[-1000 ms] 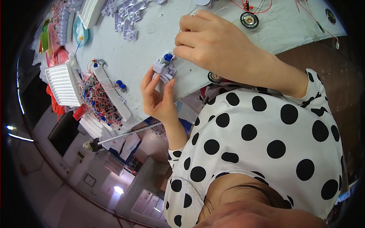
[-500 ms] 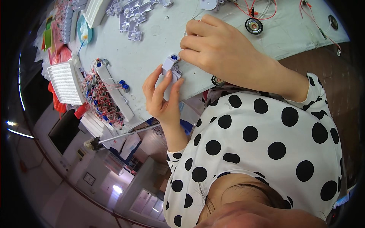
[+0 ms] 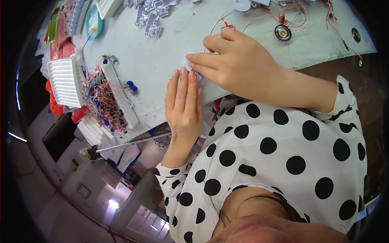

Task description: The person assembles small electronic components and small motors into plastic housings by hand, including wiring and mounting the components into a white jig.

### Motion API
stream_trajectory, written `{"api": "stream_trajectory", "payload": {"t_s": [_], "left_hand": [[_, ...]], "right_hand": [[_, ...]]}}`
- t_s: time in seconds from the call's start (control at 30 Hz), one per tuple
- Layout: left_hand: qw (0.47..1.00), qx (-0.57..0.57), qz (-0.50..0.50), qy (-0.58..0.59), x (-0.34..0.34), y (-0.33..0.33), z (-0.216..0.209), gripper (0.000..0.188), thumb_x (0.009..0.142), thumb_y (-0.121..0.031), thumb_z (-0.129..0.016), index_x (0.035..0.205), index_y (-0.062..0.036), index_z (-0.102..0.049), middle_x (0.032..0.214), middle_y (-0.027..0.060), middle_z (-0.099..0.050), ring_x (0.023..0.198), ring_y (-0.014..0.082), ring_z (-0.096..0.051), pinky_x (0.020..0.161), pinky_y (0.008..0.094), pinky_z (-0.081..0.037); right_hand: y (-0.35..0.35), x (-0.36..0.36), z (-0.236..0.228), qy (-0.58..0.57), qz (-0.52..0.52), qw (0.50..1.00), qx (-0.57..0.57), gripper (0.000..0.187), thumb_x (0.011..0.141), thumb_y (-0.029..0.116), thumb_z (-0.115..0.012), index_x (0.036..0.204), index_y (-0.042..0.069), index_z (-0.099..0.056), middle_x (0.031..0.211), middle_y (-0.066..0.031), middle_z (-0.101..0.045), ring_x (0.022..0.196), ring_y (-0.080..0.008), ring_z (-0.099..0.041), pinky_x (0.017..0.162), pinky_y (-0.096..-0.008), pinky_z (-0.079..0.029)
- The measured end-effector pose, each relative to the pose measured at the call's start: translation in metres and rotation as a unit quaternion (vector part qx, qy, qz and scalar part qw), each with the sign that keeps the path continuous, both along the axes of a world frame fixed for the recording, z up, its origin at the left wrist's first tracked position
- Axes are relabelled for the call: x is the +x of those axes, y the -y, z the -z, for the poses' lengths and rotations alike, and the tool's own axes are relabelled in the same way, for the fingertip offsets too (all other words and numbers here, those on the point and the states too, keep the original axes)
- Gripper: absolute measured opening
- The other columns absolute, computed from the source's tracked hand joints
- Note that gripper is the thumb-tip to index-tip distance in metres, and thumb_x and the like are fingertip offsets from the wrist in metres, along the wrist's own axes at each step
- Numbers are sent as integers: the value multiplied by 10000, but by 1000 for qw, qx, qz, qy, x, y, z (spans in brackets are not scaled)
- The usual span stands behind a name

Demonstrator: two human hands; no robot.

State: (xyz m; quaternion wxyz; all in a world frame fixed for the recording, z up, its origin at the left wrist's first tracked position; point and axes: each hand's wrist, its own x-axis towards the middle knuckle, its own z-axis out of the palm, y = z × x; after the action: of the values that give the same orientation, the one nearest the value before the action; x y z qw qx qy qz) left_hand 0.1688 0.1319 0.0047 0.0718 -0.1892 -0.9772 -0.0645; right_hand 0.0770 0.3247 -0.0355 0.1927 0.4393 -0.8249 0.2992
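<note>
A small white plastic part (image 3: pixel 197 75) lies on the table between my hands, mostly covered by fingers. My left hand (image 3: pixel 184 101) is open, its fingers stretched out and close together with the tips against the part's near left side. From the right, my right hand (image 3: pixel 237 58) reaches over it with closed fingers, the thumb hidden beneath. Two of its fingertips meet at the part's upper edge. A thin red wire (image 3: pixel 205 49) comes out beside the right fingers, and a small component with red tips (image 3: pixel 227 25) shows just beyond them.
At the left lies a tangle of wired components (image 3: pixel 106 101) beside a white strip (image 3: pixel 119 95). Behind are a white ridged tray (image 3: pixel 65 83), a turquoise bowl (image 3: pixel 99 30) and several clear-white plastic parts (image 3: pixel 152 18). A round speaker (image 3: pixel 283 33) with red wires lies right.
My left hand has gone from pinching the part upright to lying stretched out against it. The part is now low on the table, and my right fingertips have come onto it.
</note>
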Motion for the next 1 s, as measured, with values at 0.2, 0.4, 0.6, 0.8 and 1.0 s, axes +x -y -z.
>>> {"api": "stream_trajectory", "payload": {"t_s": [0.2,0.4,0.6,0.8,1.0], "left_hand": [[998,52,24,-36,0,3,15,420,920,33,-635,1337,57,-605,1358,237,-612,1286,401,-573,1058,483,-481],[995,85,30,-46,0,5,19,375,919,26,-634,1292,64,-637,1347,230,-618,1267,398,-584,1052,481,-488],[966,252,-52,34,-11,4,1,311,864,5,-733,1171,-44,-731,1282,193,-635,1185,379,-622,994,430,-515],[974,224,-3,-23,-14,9,10,367,794,4,-786,1148,-60,-713,1258,168,-648,1103,359,-637,935,429,-534],[890,444,-52,91,-42,14,-9,354,818,1,-796,1154,-17,-687,1197,142,-691,1050,245,-690,895,367,-565]], "right_hand": [[-4,-3,-8,-81,3,996,46,55,758,156,-692,756,103,-709,779,49,-601,925,-133,-565,755,-301,-443],[0,4,-3,-138,19,989,51,120,772,161,-673,837,67,-711,937,-8,-679,927,-155,-572,748,-301,-441],[1,15,-13,-44,3,997,67,202,813,126,-655,988,42,-711,1200,-50,-688,992,-200,-595,842,-344,-484],[5,6,-17,4,23,999,25,161,818,137,-667,965,76,-688,1211,-51,-687,1039,-230,-598,869,-380,-488],[0,-25,-32,5,-16,999,-39,272,735,131,-784,986,95,-684,1030,-13,-697,1003,-237,-614,860,-375,-488]]}}
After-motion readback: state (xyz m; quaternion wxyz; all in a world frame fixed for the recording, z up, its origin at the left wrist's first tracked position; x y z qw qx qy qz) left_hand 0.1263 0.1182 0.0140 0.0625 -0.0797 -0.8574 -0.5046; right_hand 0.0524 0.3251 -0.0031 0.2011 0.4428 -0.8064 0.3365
